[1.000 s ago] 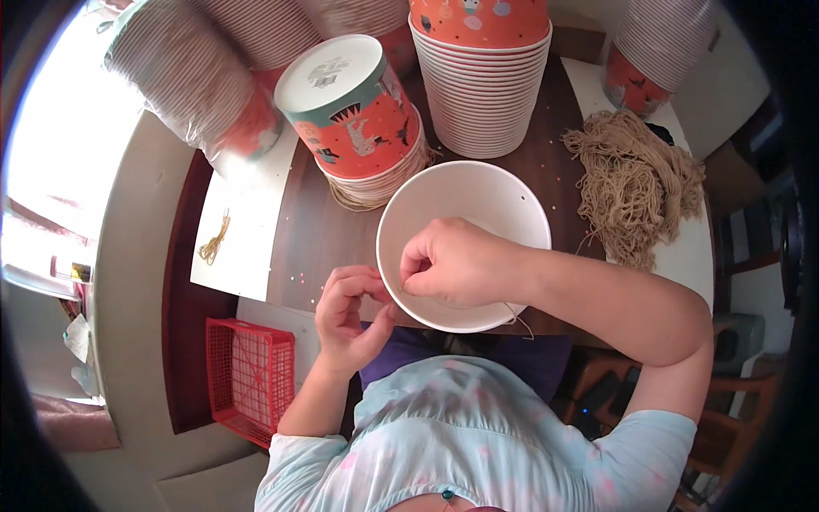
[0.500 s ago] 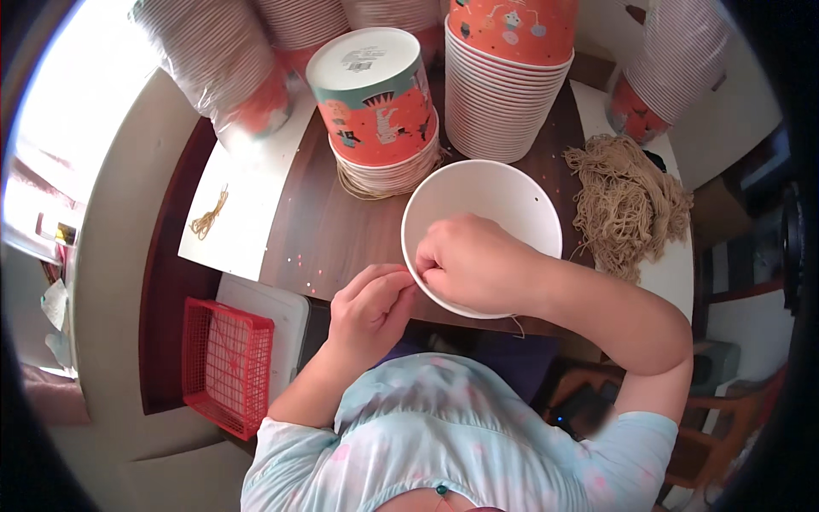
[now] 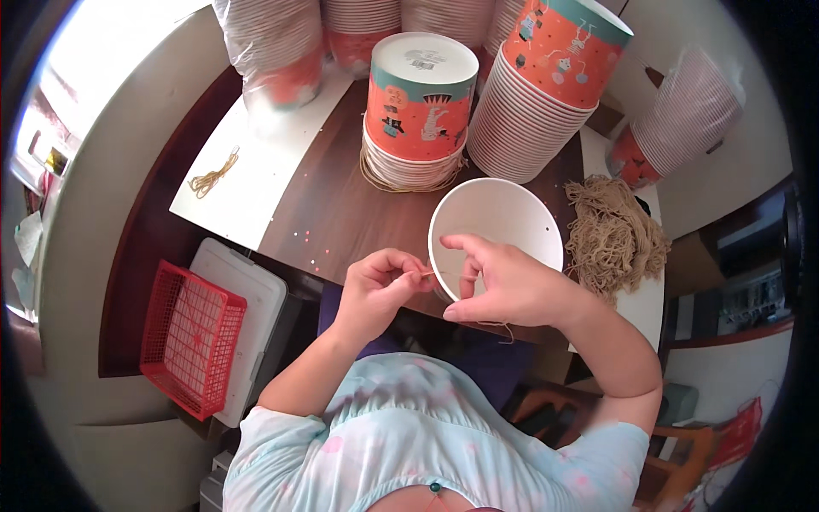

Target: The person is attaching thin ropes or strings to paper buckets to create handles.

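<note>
A white paper bucket (image 3: 512, 209) stands mouth up at the table's near edge, with a small hole in the wall at its right side. At its left rim my left hand (image 3: 380, 286) is closed, thumb and fingertips pinching a thin tan string (image 3: 437, 273). My right hand (image 3: 516, 286) hovers over the bucket's near side, its thumb and forefinger spread wide apart and another finger bent. The string runs toward that bent finger; whether it touches it, I cannot tell. A loose string end hangs under my right hand by the bucket's near side.
Orange printed buckets stand upside down in a stack (image 3: 422, 111), strings round its base; a taller stack (image 3: 546, 94) leans behind. A tan string heap (image 3: 614, 235) lies right, a small string bundle (image 3: 213, 175) left. A red basket (image 3: 192, 337) sits below the table's left side.
My right hand has come up out of the bucket and its fingers have spread. String now shows between my hands. The whole view has shifted and turned slightly.
</note>
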{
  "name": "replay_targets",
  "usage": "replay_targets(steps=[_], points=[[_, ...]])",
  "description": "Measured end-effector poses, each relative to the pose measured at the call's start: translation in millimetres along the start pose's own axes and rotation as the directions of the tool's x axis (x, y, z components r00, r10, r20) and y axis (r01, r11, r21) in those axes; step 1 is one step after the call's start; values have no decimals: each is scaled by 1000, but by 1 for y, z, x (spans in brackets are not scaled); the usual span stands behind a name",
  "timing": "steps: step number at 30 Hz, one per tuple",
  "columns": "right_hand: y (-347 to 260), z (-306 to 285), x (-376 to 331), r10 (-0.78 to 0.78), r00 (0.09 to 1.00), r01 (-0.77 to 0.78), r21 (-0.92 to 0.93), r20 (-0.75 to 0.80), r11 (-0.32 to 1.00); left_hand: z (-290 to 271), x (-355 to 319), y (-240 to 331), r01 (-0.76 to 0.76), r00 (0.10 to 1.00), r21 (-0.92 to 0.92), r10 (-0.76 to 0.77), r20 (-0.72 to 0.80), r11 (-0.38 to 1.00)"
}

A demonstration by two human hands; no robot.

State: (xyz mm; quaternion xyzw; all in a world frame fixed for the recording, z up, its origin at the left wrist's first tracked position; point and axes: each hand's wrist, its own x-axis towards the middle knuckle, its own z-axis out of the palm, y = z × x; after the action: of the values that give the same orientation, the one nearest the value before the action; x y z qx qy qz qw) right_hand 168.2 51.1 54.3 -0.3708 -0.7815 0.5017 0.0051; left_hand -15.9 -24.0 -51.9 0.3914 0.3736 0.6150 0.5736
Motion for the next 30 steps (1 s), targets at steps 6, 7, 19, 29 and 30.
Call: replay_targets(steps=[6,7,19,29,30], points=[[-3,6,-4,69,997,-70,-24,-44,997,-15,-12,1,-22,1000,-135,21,-8,991],[-4,7,-4,72,996,-73,-29,-43,997,-12,-12,2,-30,1000,-130,28,-14,991],[7,5,-1,-39,996,34,-64,-80,997,6,-8,3,-422,879,599,469,86,680],[8,-17,-10,-1,968,73,278,-252,958,18,7,37,-491,842,634,512,169,597],[3,-18,-15,-47,957,111,210,-286,972,24,10,42,-503,841,641,499,208,580]])
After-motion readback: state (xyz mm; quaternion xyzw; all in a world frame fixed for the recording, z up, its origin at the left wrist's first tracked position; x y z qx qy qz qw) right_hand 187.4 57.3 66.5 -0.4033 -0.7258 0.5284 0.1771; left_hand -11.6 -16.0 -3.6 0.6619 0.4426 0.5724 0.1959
